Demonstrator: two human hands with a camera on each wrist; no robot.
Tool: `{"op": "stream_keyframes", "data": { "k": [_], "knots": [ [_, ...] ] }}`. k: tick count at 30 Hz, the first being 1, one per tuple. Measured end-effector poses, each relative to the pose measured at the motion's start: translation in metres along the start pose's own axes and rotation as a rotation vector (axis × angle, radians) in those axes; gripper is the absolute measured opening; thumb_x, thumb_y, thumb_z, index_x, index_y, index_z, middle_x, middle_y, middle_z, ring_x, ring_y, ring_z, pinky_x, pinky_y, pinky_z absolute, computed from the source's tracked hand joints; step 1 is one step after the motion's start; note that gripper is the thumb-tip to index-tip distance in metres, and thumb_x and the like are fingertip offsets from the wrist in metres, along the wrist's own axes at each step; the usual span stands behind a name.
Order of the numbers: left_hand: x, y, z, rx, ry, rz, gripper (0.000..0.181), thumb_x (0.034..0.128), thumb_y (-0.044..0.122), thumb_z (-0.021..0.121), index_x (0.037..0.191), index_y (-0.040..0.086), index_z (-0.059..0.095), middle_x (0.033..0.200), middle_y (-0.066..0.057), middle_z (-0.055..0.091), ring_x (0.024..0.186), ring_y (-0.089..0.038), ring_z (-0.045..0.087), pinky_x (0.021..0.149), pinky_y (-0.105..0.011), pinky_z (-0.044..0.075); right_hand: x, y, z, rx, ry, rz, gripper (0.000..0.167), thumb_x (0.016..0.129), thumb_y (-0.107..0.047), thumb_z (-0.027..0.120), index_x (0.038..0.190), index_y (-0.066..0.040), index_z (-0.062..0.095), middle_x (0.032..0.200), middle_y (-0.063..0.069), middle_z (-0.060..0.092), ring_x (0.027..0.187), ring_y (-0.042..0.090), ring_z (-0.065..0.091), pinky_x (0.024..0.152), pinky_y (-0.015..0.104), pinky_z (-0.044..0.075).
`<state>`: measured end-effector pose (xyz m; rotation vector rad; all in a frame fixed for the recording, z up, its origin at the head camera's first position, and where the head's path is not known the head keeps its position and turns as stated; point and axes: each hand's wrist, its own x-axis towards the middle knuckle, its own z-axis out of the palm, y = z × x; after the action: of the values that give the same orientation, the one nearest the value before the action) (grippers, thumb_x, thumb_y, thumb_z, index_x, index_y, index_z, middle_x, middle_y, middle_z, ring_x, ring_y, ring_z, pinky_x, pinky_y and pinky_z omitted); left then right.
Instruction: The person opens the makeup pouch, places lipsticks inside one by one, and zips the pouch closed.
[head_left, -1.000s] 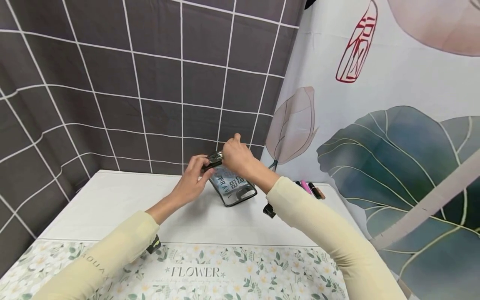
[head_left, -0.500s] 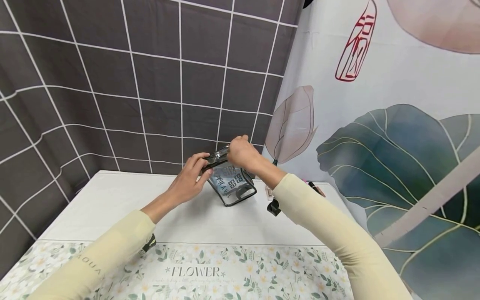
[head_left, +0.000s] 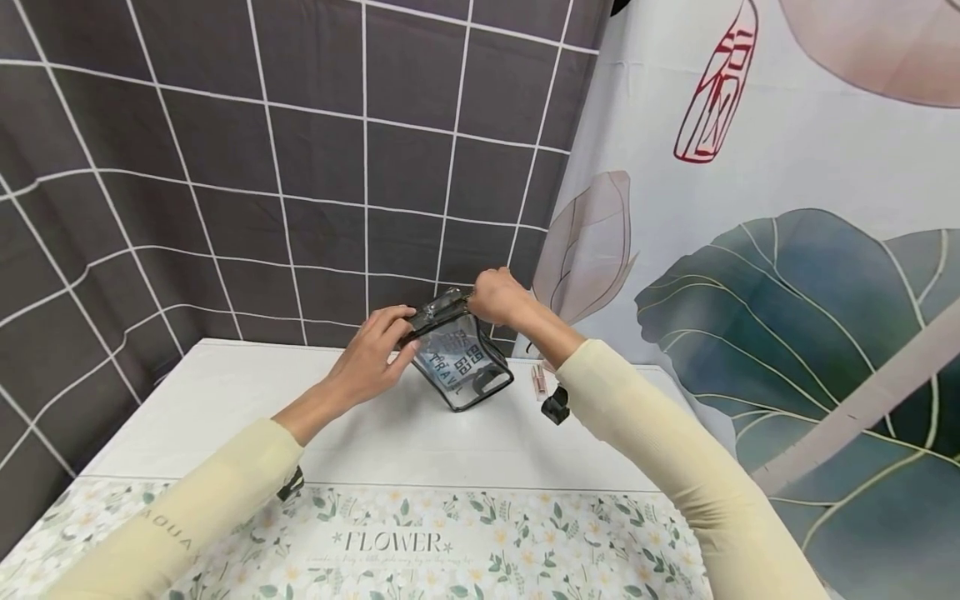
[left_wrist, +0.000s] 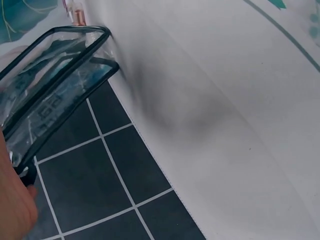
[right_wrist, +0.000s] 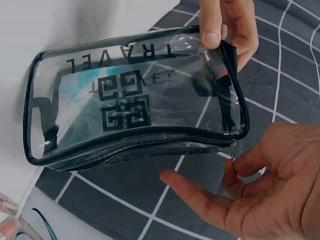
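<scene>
A clear pouch (head_left: 459,367) with black piping and the word TRAVEL stands tilted at the table's back edge, in the head view. My left hand (head_left: 372,354) pinches one end of it, thumb on the near side. In the right wrist view, the left thumb presses the clear pouch (right_wrist: 165,110) near a corner. My right hand (head_left: 498,297) is at the other end of the pouch's top edge. Its thumb and finger pinch the small zipper pull (right_wrist: 233,152), while another finger is stretched out. A bluish-white patch shows through the plastic; what it is I cannot tell.
Small pinkish tubes (head_left: 539,382) lie on the white table (head_left: 247,408), right of the pouch. A dark gridded cloth (head_left: 300,167) hangs behind, and a leaf-patterned curtain (head_left: 750,292) hangs at the right. A floral mat (head_left: 390,542) covers the front.
My right hand has moved right, holding the zipper pull, and more of the pouch's top edge shows. My left hand has shifted slightly left and still grips the pouch's end. Pinkish tubes have come into view.
</scene>
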<state>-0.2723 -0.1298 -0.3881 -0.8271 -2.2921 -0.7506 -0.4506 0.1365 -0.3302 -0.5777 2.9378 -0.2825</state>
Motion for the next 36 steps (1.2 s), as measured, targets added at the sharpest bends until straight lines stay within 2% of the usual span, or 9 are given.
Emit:
{"op": "stream_keyframes", "data": {
  "k": [4,6,8,9,11,22,26,32,36],
  "knots": [
    [0.0,-0.001,-0.002,-0.006,0.003,-0.005,0.012,0.1087,0.011,0.07,0.115,0.0,0.072,0.155,-0.023,0.065,0.138,-0.042,0.064,0.104,-0.056,0.062,-0.034,-0.017,-0.008,0.045,-0.008,0.071,0.052,0.112,-0.03,0.049,0.062,-0.02,0.057,0.054,-0.003,0.057,0.062,0.023,0.073,0.128,0.04,0.049],
    [0.0,-0.001,-0.002,-0.006,0.003,-0.004,0.012,0.1085,0.011,0.07,0.115,0.001,0.073,0.155,-0.023,0.065,0.135,-0.041,0.066,0.104,-0.056,0.062,-0.036,-0.013,-0.004,0.067,-0.032,0.095,0.051,0.114,-0.033,0.045,0.066,-0.021,0.058,0.056,-0.004,0.056,0.052,0.019,0.067,0.098,0.042,0.063],
    [0.0,-0.001,-0.002,-0.002,0.007,0.007,0.012,0.1081,0.011,0.071,0.114,0.001,0.073,0.154,-0.023,0.066,0.134,-0.041,0.067,0.105,-0.058,0.061,-0.034,-0.006,0.002,0.104,-0.037,0.098,0.049,0.115,-0.035,0.044,0.07,-0.021,0.058,0.058,-0.004,0.053,0.048,0.016,0.053,0.078,0.041,0.061],
    [0.0,-0.001,-0.003,-0.001,0.01,0.013,0.012,0.1077,0.012,0.071,0.113,0.002,0.073,0.153,-0.023,0.067,0.134,-0.041,0.068,0.106,-0.059,0.06,-0.018,0.007,0.012,0.124,-0.048,0.1,0.049,0.115,-0.037,0.044,0.07,-0.022,0.058,0.059,-0.005,0.052,0.048,0.015,0.048,0.067,0.039,0.055],
    [-0.001,-0.001,-0.003,0.003,0.019,0.022,0.011,0.1066,0.012,0.073,0.112,0.002,0.074,0.152,-0.023,0.068,0.134,-0.042,0.068,0.107,-0.061,0.059,-0.014,0.015,0.019,0.18,-0.056,0.095,0.046,0.115,-0.038,0.045,0.074,-0.021,0.057,0.063,-0.004,0.052,0.051,0.016,0.043,0.057,0.04,0.049],
    [-0.011,-0.008,-0.005,-0.01,0.062,0.01,0.011,0.1029,0.007,0.076,0.11,-0.001,0.075,0.149,-0.024,0.069,0.13,-0.043,0.068,0.111,-0.064,0.056,-0.016,0.051,0.059,0.259,-0.045,0.102,0.039,0.112,-0.032,0.047,0.077,-0.019,0.06,0.067,-0.001,0.052,0.052,0.014,0.038,0.056,0.036,0.045],
    [-0.017,-0.011,-0.003,-0.003,0.097,0.034,0.013,0.1012,0.008,0.078,0.111,-0.001,0.077,0.147,-0.025,0.07,0.127,-0.044,0.069,0.107,-0.064,0.057,-0.029,0.055,0.069,0.333,-0.048,0.131,0.036,0.113,-0.032,0.044,0.087,-0.017,0.064,0.076,0.002,0.057,0.055,0.017,0.047,0.054,0.037,0.051],
    [-0.031,-0.019,-0.006,-0.001,0.167,0.037,0.011,0.0966,0.004,0.08,0.106,-0.001,0.078,0.142,-0.023,0.072,0.119,-0.041,0.069,0.092,-0.058,0.06,-0.098,0.01,0.051,0.443,-0.032,0.21,0.037,0.115,-0.022,0.042,0.117,0.002,0.07,0.097,0.013,0.059,0.08,0.025,0.059,0.077,0.047,0.072],
    [-0.037,-0.023,-0.008,-0.013,0.179,0.022,0.008,0.0952,0.002,0.08,0.103,0.0,0.078,0.138,-0.021,0.073,0.119,-0.04,0.066,0.09,-0.055,0.059,-0.131,-0.007,0.047,0.627,-0.023,0.243,0.049,0.115,-0.015,0.041,0.151,0.014,0.056,0.141,0.03,0.063,0.109,0.041,0.074,0.092,0.051,0.072]
  ]
}}
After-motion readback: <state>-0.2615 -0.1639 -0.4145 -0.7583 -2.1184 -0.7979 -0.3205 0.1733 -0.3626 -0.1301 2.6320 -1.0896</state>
